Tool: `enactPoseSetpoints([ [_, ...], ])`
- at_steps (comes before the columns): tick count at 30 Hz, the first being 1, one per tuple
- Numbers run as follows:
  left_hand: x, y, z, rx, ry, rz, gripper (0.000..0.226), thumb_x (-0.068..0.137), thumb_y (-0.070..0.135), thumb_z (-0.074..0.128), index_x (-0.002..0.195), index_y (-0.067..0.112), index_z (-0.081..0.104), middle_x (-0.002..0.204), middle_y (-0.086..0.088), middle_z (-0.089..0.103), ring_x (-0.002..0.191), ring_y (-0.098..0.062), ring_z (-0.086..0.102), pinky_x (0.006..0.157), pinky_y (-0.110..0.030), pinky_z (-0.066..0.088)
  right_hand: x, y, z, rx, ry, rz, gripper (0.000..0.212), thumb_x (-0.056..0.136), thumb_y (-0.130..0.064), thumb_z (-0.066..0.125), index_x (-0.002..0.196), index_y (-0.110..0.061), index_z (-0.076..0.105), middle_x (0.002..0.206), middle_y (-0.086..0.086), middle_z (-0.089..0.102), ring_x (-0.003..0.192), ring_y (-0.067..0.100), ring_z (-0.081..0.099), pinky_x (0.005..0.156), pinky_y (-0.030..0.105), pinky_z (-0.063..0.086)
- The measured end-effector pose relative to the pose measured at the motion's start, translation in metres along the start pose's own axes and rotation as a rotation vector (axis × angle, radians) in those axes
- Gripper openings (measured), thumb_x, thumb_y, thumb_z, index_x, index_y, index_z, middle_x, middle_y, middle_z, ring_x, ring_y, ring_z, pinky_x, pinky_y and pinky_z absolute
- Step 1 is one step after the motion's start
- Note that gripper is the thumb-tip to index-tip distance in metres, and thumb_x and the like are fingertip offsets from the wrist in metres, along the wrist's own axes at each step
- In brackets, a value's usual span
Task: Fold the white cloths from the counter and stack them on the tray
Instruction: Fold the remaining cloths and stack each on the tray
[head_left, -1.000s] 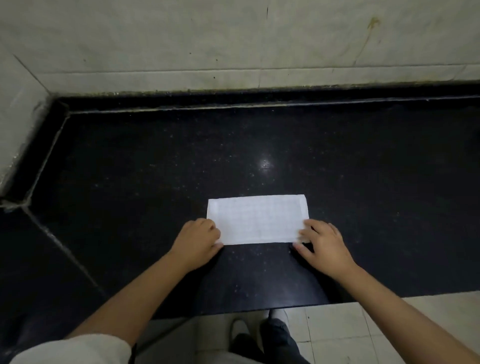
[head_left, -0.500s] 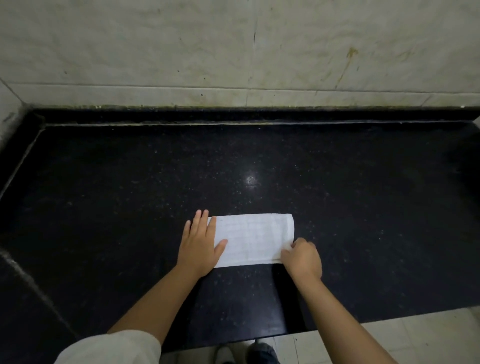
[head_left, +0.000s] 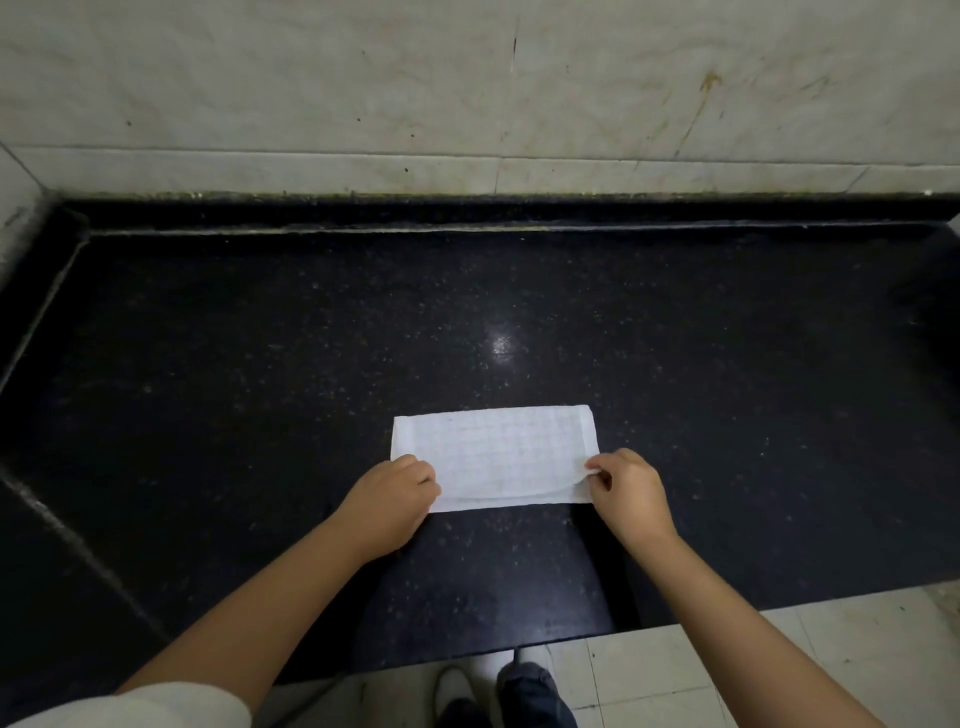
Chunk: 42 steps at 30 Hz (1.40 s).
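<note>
A white cloth (head_left: 496, 454), folded into a long rectangle with a faint grid pattern, lies flat on the black counter (head_left: 260, 364) near its front edge. My left hand (head_left: 392, 499) covers the cloth's near left corner with fingers curled over it. My right hand (head_left: 626, 491) pinches the upper layer at the near right corner between thumb and fingers, and that layer is lifted slightly off the one below. No tray is in view.
A pale marble wall (head_left: 467, 104) runs along the back of the counter, with a raised black ledge (head_left: 519, 210) at its foot. The counter turns a corner at the left. Tiled floor (head_left: 779, 665) and my shoes (head_left: 498, 691) show below the front edge.
My left hand went from lying flat on the cloth's left end to curling at the near left corner. My right hand now lifts the top layer at the right corner.
</note>
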<state>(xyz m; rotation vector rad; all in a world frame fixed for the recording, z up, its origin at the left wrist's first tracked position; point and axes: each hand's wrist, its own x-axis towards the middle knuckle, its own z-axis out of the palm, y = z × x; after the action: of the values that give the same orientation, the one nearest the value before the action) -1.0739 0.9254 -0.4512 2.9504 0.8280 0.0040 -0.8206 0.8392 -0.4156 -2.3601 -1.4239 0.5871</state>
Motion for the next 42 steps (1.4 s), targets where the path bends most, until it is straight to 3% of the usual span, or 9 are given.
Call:
enactPoseSetpoints([
  [8,-0.001,-0.009,-0.019,0.130,0.016,-0.047,0.025,0.067,0.018,0.038,0.047,0.021,0.053,0.051,0.009,0.051,0.045,-0.009,0.047,0.043,-0.020,0.036,-0.011,0.002,-0.003,-0.022,0.019,-0.103,0.021,0.085,0.003,0.054,0.102,0.004,0.067,0.098,0.018,0.063,0.089,0.030,0.060,0.080,0.030,0.049],
  [18,-0.012,0.009,-0.003,0.053,0.061,-0.121,0.034,0.076,0.030,0.039,0.050,0.019,0.058,0.055,0.007,0.056,0.051,-0.011,0.054,0.048,-0.019,0.044,-0.027,-0.006,0.010,-0.051,0.056,0.106,0.025,0.089,-0.019,0.053,0.097,0.003,0.062,0.102,0.016,0.058,0.092,0.029,0.055,0.069,0.033,0.047],
  [22,0.005,0.013,-0.012,0.031,0.114,-0.302,0.035,0.077,0.031,0.042,0.081,0.014,0.072,0.089,-0.002,0.072,0.081,-0.019,0.070,0.068,-0.026,0.056,-0.021,-0.017,0.017,-0.058,0.005,0.280,0.030,0.090,-0.016,0.053,0.110,0.001,0.039,0.105,0.021,0.058,0.091,0.034,0.059,0.066,0.036,0.044],
  [25,0.018,0.015,-0.010,-0.087,-0.019,-0.527,0.050,0.093,0.029,0.039,0.135,0.004,0.044,0.147,-0.014,0.039,0.139,-0.027,0.034,0.113,-0.039,0.030,-0.014,-0.023,0.018,0.087,0.025,0.389,0.028,0.088,-0.005,0.051,0.111,0.006,0.038,0.107,0.026,0.058,0.091,0.037,0.058,0.062,0.032,0.040],
  [27,0.019,0.017,-0.008,-0.170,-0.154,-0.597,0.058,0.098,0.035,0.029,0.148,0.009,0.012,0.158,-0.007,0.005,0.147,-0.022,0.001,0.120,-0.038,0.004,-0.012,-0.026,0.014,0.217,0.049,0.442,0.028,0.085,-0.002,0.054,0.109,0.008,0.044,0.102,0.025,0.058,0.084,0.033,0.055,0.059,0.028,0.037],
  [30,0.020,0.018,-0.004,-0.157,-0.161,-0.615,0.060,0.099,0.038,0.025,0.149,0.011,0.004,0.159,-0.004,-0.003,0.147,-0.019,-0.006,0.119,-0.038,-0.002,-0.008,-0.038,0.006,0.363,0.088,0.443,0.009,0.080,-0.005,0.059,0.087,0.002,0.058,0.075,0.010,0.055,0.071,0.022,0.049,0.052,0.027,0.033],
  [33,0.016,0.012,-0.008,-0.176,-0.149,-0.598,0.060,0.099,0.039,0.025,0.149,0.012,0.005,0.159,-0.004,-0.002,0.147,-0.018,-0.006,0.119,-0.039,-0.002,-0.007,-0.062,0.001,0.489,0.160,0.346,0.010,0.077,-0.007,0.060,0.071,-0.007,0.053,0.065,0.002,0.051,0.067,0.020,0.049,0.052,0.025,0.035],
  [37,-0.005,-0.007,-0.021,-0.210,-0.025,-0.713,0.058,0.099,0.037,0.030,0.148,0.011,0.013,0.159,-0.005,0.004,0.147,-0.019,-0.001,0.119,-0.040,0.004,-0.013,-0.117,0.017,0.490,0.218,0.019,0.003,0.077,-0.003,0.059,0.078,-0.005,0.061,0.083,0.005,0.054,0.077,0.017,0.048,0.058,0.019,0.030],
  [42,-0.057,-0.025,-0.026,-0.256,0.011,-0.902,0.054,0.099,0.033,0.033,0.146,0.010,0.021,0.158,-0.008,0.009,0.147,-0.021,0.000,0.119,-0.041,0.007,-0.039,-0.140,0.081,0.085,-0.100,-0.358,0.013,0.077,-0.005,0.060,0.088,0.000,0.063,0.091,0.015,0.060,0.084,0.030,0.057,0.071,0.033,0.045],
])
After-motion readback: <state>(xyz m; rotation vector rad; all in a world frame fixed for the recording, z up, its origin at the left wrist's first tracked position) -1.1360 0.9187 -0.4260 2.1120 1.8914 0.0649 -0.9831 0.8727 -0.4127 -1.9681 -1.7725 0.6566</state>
